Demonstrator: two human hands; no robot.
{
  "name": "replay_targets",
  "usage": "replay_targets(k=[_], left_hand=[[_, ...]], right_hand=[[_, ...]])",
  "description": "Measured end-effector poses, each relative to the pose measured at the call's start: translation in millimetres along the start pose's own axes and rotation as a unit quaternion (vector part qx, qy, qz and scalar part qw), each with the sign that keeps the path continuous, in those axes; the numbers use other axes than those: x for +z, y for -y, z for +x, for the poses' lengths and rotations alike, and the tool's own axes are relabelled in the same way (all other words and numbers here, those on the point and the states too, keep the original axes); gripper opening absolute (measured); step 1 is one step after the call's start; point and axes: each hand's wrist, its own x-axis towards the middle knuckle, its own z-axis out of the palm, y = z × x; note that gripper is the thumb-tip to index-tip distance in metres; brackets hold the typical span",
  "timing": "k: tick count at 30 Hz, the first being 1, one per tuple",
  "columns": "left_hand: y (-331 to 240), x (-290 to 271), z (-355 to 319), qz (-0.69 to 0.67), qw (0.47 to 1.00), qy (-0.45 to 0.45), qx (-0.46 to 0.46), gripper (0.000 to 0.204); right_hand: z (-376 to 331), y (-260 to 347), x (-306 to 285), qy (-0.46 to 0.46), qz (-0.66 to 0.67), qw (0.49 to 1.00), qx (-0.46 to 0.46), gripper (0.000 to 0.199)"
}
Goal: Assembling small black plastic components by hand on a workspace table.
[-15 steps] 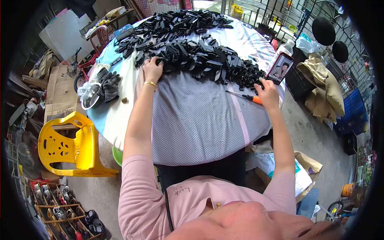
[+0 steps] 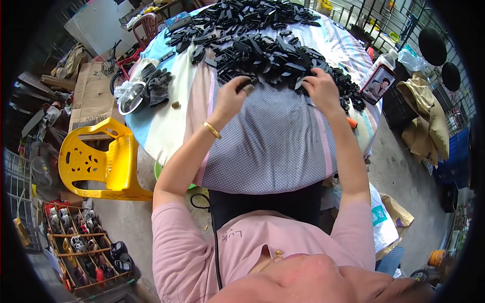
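Note:
Long heaps of glossy black plastic pieces (image 2: 268,58) spread across the far half of the cloth-covered round table (image 2: 268,146). My left hand (image 2: 233,100) is over the cloth in front of the nearer heap, fingers curled together. Something dark shows at its fingertips, too small to make out. At the near edge of that heap, my right hand (image 2: 323,92) pinches a shiny black plastic piece (image 2: 299,83) between thumb and fingers. Beneath my right forearm lies a screwdriver, its orange handle (image 2: 352,122) showing on the right. A phone (image 2: 379,84) stands propped at the table's right edge.
Dark gloves (image 2: 157,83), a metal bowl (image 2: 132,98) and a small brown lump (image 2: 175,105) lie on the table's left. A yellow plastic chair (image 2: 98,161) stands beside it. Shoe racks (image 2: 86,247) are lower left; brown paper sacks (image 2: 424,121) stand at the right.
My right hand has left the phone's lower edge and moved left to the heap. My left hand has drawn back from the heap toward me. The view has shifted slightly.

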Motion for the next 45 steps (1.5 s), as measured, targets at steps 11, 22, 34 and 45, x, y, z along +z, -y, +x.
replay_targets(k=[11,22,34,45], left_hand=[[-45,10,-50,-0.357,0.892,0.146,-0.237,0.034],[-37,18,-60,-0.519,0.826,0.132,-0.174,0.037],[-38,19,-61,-0.56,0.802,0.083,-0.193,0.03],[-33,9,-57,-0.559,0.794,0.074,-0.225,0.027]], right_hand=[[-14,93,-3,0.12,0.578,0.787,0.182,0.02],[-27,102,1,-0.032,0.412,0.911,0.011,0.01],[-30,104,0,-0.086,0.28,0.95,-0.111,0.015],[-27,111,-7,0.007,0.219,0.96,-0.172,0.023]])
